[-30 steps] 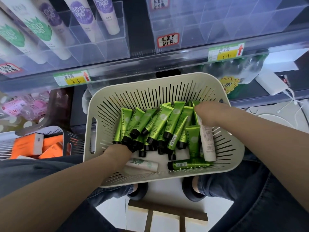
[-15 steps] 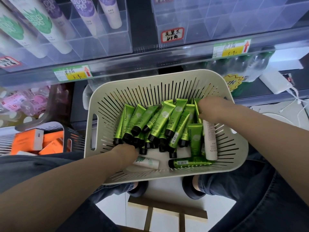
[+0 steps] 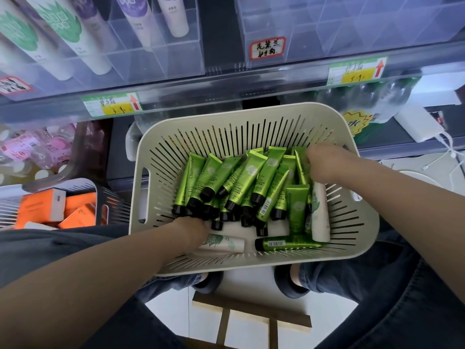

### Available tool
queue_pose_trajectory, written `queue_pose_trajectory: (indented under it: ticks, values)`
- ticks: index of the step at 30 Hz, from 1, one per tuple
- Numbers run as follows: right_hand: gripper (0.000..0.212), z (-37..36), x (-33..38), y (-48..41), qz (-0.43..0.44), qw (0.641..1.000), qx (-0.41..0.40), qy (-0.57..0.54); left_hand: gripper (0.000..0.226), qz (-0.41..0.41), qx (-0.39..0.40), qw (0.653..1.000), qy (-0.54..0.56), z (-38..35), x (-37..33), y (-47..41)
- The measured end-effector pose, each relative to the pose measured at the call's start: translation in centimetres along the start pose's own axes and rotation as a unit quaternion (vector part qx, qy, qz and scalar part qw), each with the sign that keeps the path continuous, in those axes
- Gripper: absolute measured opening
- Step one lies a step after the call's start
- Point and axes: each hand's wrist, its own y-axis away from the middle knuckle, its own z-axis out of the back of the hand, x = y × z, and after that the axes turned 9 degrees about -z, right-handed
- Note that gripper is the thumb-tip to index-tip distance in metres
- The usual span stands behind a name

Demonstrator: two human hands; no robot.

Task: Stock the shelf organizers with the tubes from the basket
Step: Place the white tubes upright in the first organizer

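Cream slotted basket (image 3: 161, 152) centre frame, green tubes (image 3: 251, 177) piled inside, left grip (image 3: 193, 229) at caps, right grip (image 3: 320, 165) at crimped ends (fingers hidden, hold untellable)

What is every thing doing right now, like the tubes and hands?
Basket, holding the tubes.
Green tubes, capped, piled lying down.
White tube, lying flat at basket's front.
Left hand, at the cap ends, grip hidden.
Right hand, at the flat ends, grip hidden.
Left organizer, partly stocked.
Right organizer, no tubes visible inside.
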Motion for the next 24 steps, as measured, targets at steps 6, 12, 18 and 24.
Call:
queue_pose_trajectory:
  ticks: [6, 12, 18, 24]
  values:
    - [0.013, 0.7, 0.0, 0.2, -0.008, 1.000, 0.020, -0.006, 0.035, -0.015, 0.041, 0.999, 0.005, 0.0, 0.2, 0.0]
    - [0.027, 1.2, 0.0, 0.4, -0.009, 0.999, 0.039, -0.028, 0.046, -0.016, 0.095, 0.992, 0.080, 0.9, 0.8, 0.7]
    - [0.025, 1.5, 0.0, 0.6, -0.014, 0.998, 0.051, -0.042, 0.055, 0.006, 0.033, 0.983, 0.182, 1.1, 1.3, 2.0]
    - [0.009, 1.9, 0.1, 2.0, -0.009, 0.997, 0.048, -0.057, 0.041, 0.000, -0.007, 0.981, 0.193, 1.8, 1.9, 3.4]
